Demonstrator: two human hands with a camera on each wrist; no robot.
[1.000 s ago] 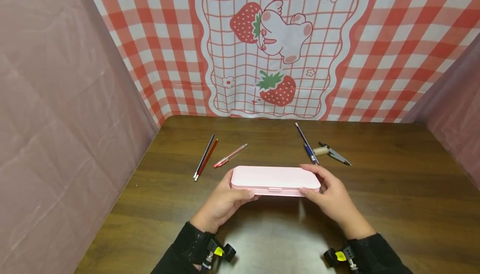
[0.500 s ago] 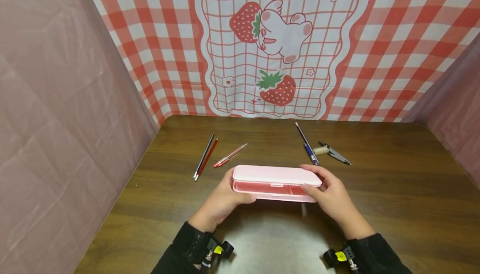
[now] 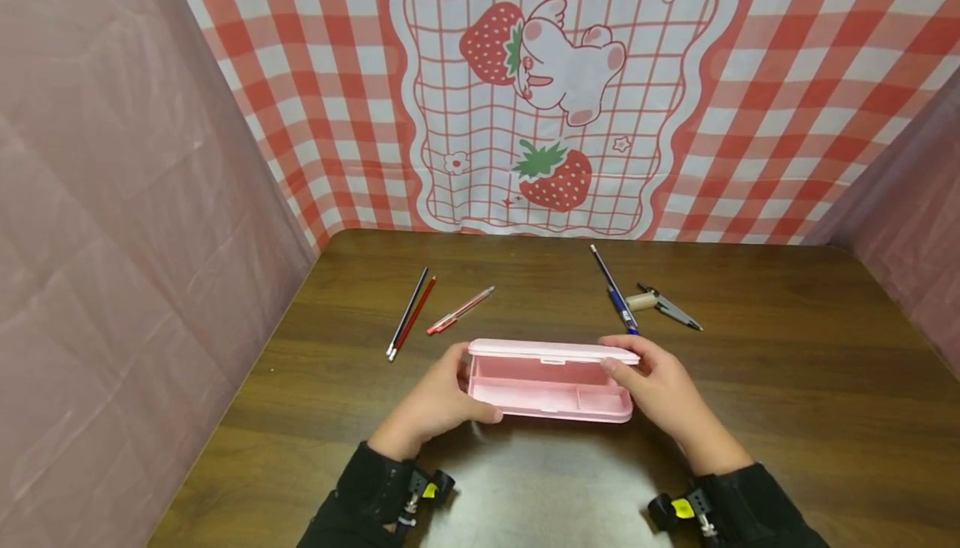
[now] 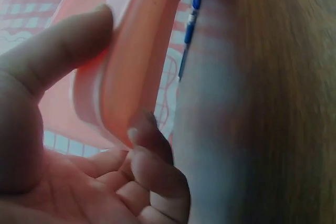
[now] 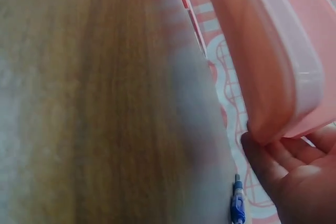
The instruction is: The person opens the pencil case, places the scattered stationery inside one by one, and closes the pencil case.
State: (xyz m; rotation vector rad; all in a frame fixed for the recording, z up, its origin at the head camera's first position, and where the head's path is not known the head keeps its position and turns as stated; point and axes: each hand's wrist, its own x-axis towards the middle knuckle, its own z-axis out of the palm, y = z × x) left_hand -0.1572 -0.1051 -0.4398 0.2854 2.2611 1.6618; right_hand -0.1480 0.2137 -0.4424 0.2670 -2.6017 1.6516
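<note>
A pink pencil case (image 3: 525, 402) is held over the table between both hands, its lid (image 3: 525, 349) lifted and its inside showing a long compartment and a small one at the right. My left hand (image 3: 429, 406) grips the left end, thumb on the front rim; in the left wrist view its fingers (image 4: 157, 174) curl under the case's end. At the other end my right hand (image 3: 663, 381) holds the case, with the thumb at the lid's front edge. Fingers of that hand (image 5: 294, 171) support the case's underside corner in the right wrist view.
A dark pencil (image 3: 407, 312) and a red pencil (image 3: 414, 317) lie left on the wooden table (image 3: 300, 415), beside a pink pen (image 3: 461, 311). Behind the right hand are a blue pen (image 3: 622, 310), another pencil (image 3: 602, 266), a cream cylinder (image 3: 641, 302) and a drawing compass (image 3: 678, 313).
The pencil case has gone from closed to wide ajar, its lid swung up and back. Its lower half has tipped toward me, and my left hand has come slightly down with it.
</note>
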